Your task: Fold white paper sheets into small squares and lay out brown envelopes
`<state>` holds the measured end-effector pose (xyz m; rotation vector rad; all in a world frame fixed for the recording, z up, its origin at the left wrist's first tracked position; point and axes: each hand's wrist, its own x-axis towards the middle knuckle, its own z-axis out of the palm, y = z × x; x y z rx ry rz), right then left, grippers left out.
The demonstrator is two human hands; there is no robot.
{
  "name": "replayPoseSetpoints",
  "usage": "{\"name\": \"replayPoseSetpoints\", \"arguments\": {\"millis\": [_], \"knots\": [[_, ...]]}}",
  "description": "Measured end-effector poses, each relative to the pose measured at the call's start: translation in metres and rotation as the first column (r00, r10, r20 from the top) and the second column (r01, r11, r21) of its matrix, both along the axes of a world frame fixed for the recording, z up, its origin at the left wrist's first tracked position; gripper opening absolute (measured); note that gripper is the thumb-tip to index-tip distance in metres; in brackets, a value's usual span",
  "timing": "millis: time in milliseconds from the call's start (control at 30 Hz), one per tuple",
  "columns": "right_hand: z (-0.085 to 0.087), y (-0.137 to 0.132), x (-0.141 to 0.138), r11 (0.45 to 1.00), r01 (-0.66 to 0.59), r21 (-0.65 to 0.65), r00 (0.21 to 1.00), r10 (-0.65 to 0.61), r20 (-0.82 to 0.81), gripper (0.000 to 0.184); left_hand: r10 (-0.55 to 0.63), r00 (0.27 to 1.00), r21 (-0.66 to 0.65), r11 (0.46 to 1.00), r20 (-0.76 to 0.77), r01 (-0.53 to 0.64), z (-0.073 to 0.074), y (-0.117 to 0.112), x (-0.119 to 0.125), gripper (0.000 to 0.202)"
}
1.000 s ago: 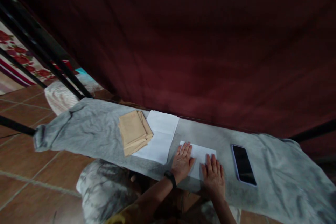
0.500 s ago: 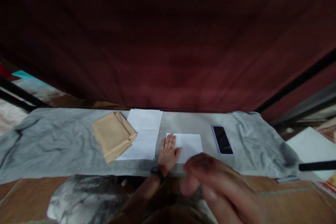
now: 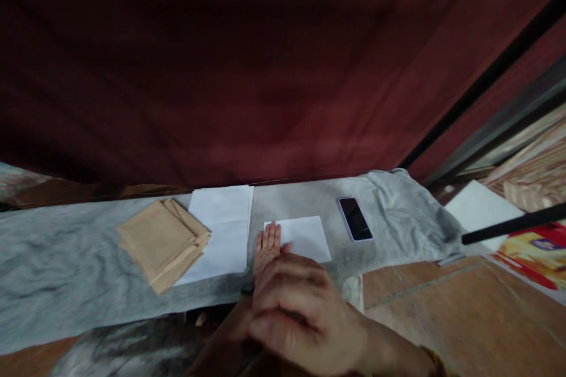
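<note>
The small white sheet of paper (image 3: 307, 237) lies flat on the grey cloth (image 3: 75, 253), directly ahead of the person, with its left edge under the left hand (image 3: 266, 252). That hand rests palm down, its fingers extended and close together, pointing away from the body, and the thumb angled out to the right over the paper. Most of the sheet lies bare to the right of the thumb.

The right hand (image 3: 305, 312) is raised close to the camera, blurred, with its fingers bent in toward the thumb. It overlaps the left wrist and the dark wristband (image 3: 247, 289) in the view and covers part of the sheet's near edge. Whether it touches the left hand, or has anything within its curled fingers, I cannot tell.

To the left of the left hand, just beside it, is a stack of larger white sheets (image 3: 225, 221). A pile of folded brown paper (image 3: 159, 238), its pieces slightly fanned, overlaps the left side of that stack, well apart from both hands. A smartphone (image 3: 355, 219) with a dark screen and a pale purple case lies face up to the right of the small sheet, near it but not touching. Behind the cloth hangs a dark red curtain (image 3: 283, 82).
</note>
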<state>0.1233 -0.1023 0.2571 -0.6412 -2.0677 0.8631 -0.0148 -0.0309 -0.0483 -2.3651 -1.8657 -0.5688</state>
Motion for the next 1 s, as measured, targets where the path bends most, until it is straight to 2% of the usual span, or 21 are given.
{"name": "replayPoseSetpoints", "arguments": {"millis": [67,133,167,267,333,400,467,500,533,600,700,767,833,900,1000], "knots": [[-0.048,0.004,-0.001,0.988,0.098,-0.120,0.995,-0.096,0.018,0.047,-0.006,1.000,-0.007,1.000,0.009,0.006,0.002,-0.001,0.000,0.064],[-0.106,0.002,0.009,0.946,0.248,-0.209,0.965,-0.222,0.138,0.052,-0.007,1.000,-0.020,1.000,0.011,0.007,0.009,-0.004,0.001,0.063],[-0.135,-0.001,0.018,0.926,0.317,-0.206,0.936,-0.270,0.227,0.052,-0.002,1.000,-0.027,1.000,0.008,0.002,0.014,-0.006,0.002,0.063],[-0.204,-0.009,0.054,0.854,0.518,-0.057,0.795,-0.455,0.402,0.041,0.020,1.000,-0.061,0.998,-0.013,-0.021,0.026,-0.008,0.006,0.063],[-0.234,-0.012,0.078,0.799,0.591,0.109,0.689,-0.570,0.447,0.037,0.033,0.999,-0.079,0.996,-0.023,-0.035,0.030,-0.008,0.008,0.062],[-0.255,-0.015,0.099,0.669,0.684,0.291,0.502,-0.721,0.477,0.041,0.037,0.999,-0.087,0.995,-0.026,-0.039,0.032,-0.008,0.009,0.062],[-0.270,-0.020,0.114,0.568,0.710,0.416,0.358,-0.800,0.481,0.052,0.046,0.999,-0.085,0.995,-0.028,-0.049,0.031,-0.008,0.010,0.061],[-0.276,-0.023,0.120,0.551,0.697,0.459,0.327,-0.814,0.481,0.055,0.048,0.998,-0.085,0.995,-0.030,-0.050,0.030,-0.008,0.010,0.061],[-0.281,-0.026,0.126,0.545,0.681,0.489,0.312,-0.820,0.480,0.057,0.049,0.998,-0.086,0.995,-0.033,-0.051,0.030,-0.008,0.010,0.061],[-0.283,-0.029,0.134,0.572,0.642,0.511,0.327,-0.807,0.492,0.054,0.051,0.998,-0.091,0.994,-0.041,-0.055,0.031,-0.009,0.009,0.061],[-0.273,-0.019,0.138,0.654,0.626,0.425,0.408,-0.739,0.536,0.040,0.055,0.997,-0.100,0.993,-0.054,-0.060,0.034,-0.009,0.010,0.061],[-0.262,-0.001,0.129,0.708,0.640,0.299,0.514,-0.683,0.519,0.035,0.060,0.996,-0.100,0.993,-0.060,-0.066,0.038,-0.008,0.013,0.061],[-0.255,0.022,0.110,0.739,0.650,0.177,0.631,-0.655,0.415,0.040,0.037,0.997,-0.100,0.994,-0.061,-0.043,0.041,-0.007,0.019,0.058],[-0.255,0.044,0.085,0.779,0.626,0.028,0.732,-0.600,0.322,0.041,-0.052,0.997,-0.111,0.993,-0.053,0.046,0.041,-0.006,0.025,0.056],[-0.263,0.071,0.052,0.778,0.621,-0.095,0.773,-0.589,0.235,0.041,-0.199,0.979,-0.147,0.970,-0.031,0.193,0.039,-0.007,0.032,0.056]]}}
